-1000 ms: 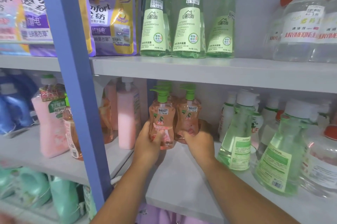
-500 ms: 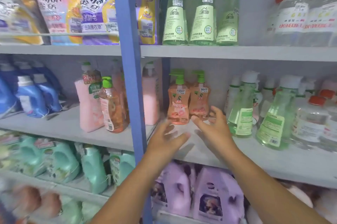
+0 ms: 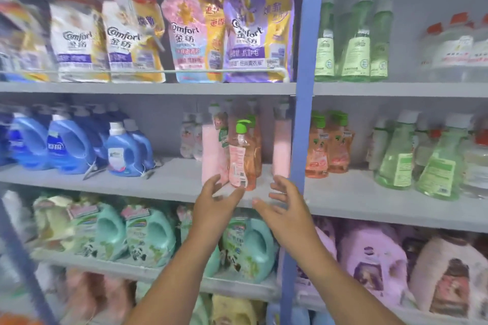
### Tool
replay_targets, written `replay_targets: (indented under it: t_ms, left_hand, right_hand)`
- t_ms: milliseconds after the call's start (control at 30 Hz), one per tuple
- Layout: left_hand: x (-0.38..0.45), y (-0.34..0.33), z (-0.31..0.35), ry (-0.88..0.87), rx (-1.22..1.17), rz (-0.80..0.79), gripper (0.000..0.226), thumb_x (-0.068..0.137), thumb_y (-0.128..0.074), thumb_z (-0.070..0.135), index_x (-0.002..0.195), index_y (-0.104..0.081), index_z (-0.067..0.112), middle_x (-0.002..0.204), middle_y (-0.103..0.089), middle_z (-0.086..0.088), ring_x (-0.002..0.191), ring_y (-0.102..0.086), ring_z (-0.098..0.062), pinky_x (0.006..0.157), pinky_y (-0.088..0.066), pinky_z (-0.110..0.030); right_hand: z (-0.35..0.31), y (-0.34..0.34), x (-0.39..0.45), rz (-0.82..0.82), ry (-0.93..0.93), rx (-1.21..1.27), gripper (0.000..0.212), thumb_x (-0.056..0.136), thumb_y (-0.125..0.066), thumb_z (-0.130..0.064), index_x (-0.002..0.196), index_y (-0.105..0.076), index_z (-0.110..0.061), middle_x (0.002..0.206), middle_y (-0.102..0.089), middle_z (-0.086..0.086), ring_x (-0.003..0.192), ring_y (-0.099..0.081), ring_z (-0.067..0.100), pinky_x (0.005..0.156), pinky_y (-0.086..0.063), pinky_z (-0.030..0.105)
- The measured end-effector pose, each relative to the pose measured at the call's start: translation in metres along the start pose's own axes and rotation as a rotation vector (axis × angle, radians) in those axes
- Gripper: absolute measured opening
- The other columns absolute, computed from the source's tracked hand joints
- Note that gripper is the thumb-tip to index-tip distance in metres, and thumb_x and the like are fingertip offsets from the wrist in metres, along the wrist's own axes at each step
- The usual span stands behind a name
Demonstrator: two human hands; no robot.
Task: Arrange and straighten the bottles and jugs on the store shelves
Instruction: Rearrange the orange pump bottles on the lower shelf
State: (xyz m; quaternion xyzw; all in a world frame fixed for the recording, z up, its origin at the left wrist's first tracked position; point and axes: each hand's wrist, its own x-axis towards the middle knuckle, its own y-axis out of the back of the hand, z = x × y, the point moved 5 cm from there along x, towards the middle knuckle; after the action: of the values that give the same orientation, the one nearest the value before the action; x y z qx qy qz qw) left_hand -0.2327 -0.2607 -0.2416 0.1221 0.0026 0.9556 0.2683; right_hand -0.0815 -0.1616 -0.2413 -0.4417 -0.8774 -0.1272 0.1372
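shift: off the pair right of the post, now at orange pump bottle (image 3: 242, 163) | left hand (image 3: 214, 203), right hand (image 3: 284, 205) spread wide, empty (label's turned sideways; next fix, probably)

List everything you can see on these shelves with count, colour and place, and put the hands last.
Comfort refill pouches: at least five, white, pink, purple and yellow, top shelf left of the blue post.
Tall green bottles: about three, top shelf right.
Blue jugs: several, middle shelf left.
Orange pump bottle: one in front, green pump, middle shelf near the post.
Pink bottles: at least two, beside it.
Orange pump bottles: two, right of the post.
Green spray bottles: two, middle shelf right.
Teal jugs: several, lower shelf.
Purple jugs: some, lower right.
Left hand: open, below the front orange bottle.
Right hand: open, empty.
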Motion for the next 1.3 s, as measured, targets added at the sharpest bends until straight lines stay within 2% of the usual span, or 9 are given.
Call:
replay_targets:
  t_ms: [167, 333, 500, 600, 667, 767, 933, 1067, 1300]
  left_hand:
    - [0.045, -0.005, -0.014, -0.008, 0.048, -0.027, 0.066, 0.087, -0.079, 0.045, 0.146, -0.051, 0.035, 0.133, -0.058, 0.010, 0.100, -0.061, -0.001, 0.060, -0.046, -0.013]
    - [0.095, -0.002, -0.034, 0.025, 0.050, -0.048, 0.060, 0.090, -0.077, 0.041, 0.143, -0.051, 0.035, 0.129, -0.064, 0.010, 0.110, -0.065, -0.009, 0.084, -0.054, -0.028]
    - [0.123, -0.003, -0.043, 0.039, 0.044, -0.068, 0.052, 0.085, -0.081, 0.039, 0.132, -0.059, 0.037, 0.111, -0.071, 0.012, 0.096, -0.070, -0.001, 0.085, -0.057, -0.028]
    - [0.123, -0.009, -0.041, 0.006, 0.094, -0.168, 0.072, 0.067, -0.081, 0.054, 0.131, -0.049, 0.046, 0.119, -0.062, 0.026, 0.107, -0.064, 0.008, 0.095, -0.053, -0.022]
    - [0.122, -0.014, -0.039, -0.055, 0.139, -0.196, 0.063, 0.065, -0.080, 0.053, 0.121, -0.052, 0.055, 0.116, -0.068, 0.029, 0.106, -0.064, 0.012, 0.092, -0.054, -0.016]
    - [0.123, -0.016, -0.039, -0.113, 0.201, -0.155, 0.061, 0.065, -0.081, 0.056, 0.117, -0.050, 0.053, 0.106, -0.073, 0.022, 0.090, -0.070, 0.007, 0.079, -0.060, -0.028]
    - [0.128, 0.001, -0.046, -0.150, 0.241, -0.142, 0.058, 0.065, -0.083, 0.055, 0.109, -0.046, 0.060, 0.097, -0.071, 0.026, 0.082, -0.069, 0.010, 0.069, -0.056, -0.022]
    - [0.130, 0.016, -0.048, -0.155, 0.179, -0.236, 0.057, 0.066, -0.086, 0.048, 0.105, -0.048, 0.066, 0.097, -0.071, 0.034, 0.083, -0.069, 0.012, 0.071, -0.053, -0.020]
    - [0.140, 0.060, -0.058, -0.129, 0.083, -0.281, 0.068, 0.060, -0.085, 0.051, 0.120, -0.054, 0.054, 0.099, -0.075, 0.028, 0.085, -0.071, 0.008, 0.079, -0.056, -0.030]
  right_hand:
    - [0.011, -0.046, 0.070, 0.023, 0.015, -0.109, 0.053, 0.086, -0.082, -0.032, 0.131, -0.053, -0.030, 0.128, -0.058, -0.010, 0.108, -0.061, -0.001, 0.085, -0.048, 0.012]
    - [0.031, -0.062, 0.143, 0.116, -0.008, -0.101, 0.058, 0.082, -0.084, -0.029, 0.132, -0.055, -0.024, 0.123, -0.063, -0.006, 0.102, -0.064, 0.001, 0.078, -0.047, 0.013]
    - [0.058, -0.067, 0.178, 0.088, -0.054, -0.037, 0.036, 0.080, -0.087, -0.023, 0.104, -0.064, -0.036, 0.102, -0.077, -0.014, 0.097, -0.073, 0.007, 0.085, -0.058, 0.031]
    - [0.060, -0.069, 0.174, 0.034, -0.056, 0.008, 0.033, 0.080, -0.086, -0.022, 0.106, -0.071, -0.034, 0.099, -0.079, -0.016, 0.092, -0.076, 0.005, 0.089, -0.061, 0.038]
    - [0.053, -0.076, 0.164, -0.052, -0.068, 0.071, 0.032, 0.080, -0.085, -0.023, 0.107, -0.074, -0.036, 0.100, -0.081, -0.009, 0.092, -0.078, 0.012, 0.085, -0.063, 0.040]
    - [0.045, -0.079, 0.158, -0.131, -0.091, 0.113, 0.012, 0.089, -0.079, -0.034, 0.097, -0.078, -0.043, 0.097, -0.081, -0.011, 0.089, -0.078, 0.009, 0.074, -0.062, 0.024]
    - [0.051, -0.048, 0.186, 0.309, -0.080, -0.112, 0.021, 0.095, -0.071, -0.041, 0.110, -0.069, -0.026, 0.115, -0.070, -0.005, 0.095, -0.067, 0.004, 0.070, -0.044, 0.002]
    - [0.065, -0.064, 0.217, 0.345, -0.139, -0.380, 0.053, 0.086, -0.080, -0.040, 0.124, -0.055, -0.013, 0.125, -0.052, 0.005, 0.105, -0.063, 0.023, 0.087, -0.050, 0.029]
    - [0.071, -0.085, 0.228, 0.419, -0.210, -0.434, 0.049, 0.080, -0.084, -0.041, 0.111, -0.056, -0.015, 0.106, -0.071, 0.001, 0.098, -0.069, 0.025, 0.080, -0.052, 0.034]
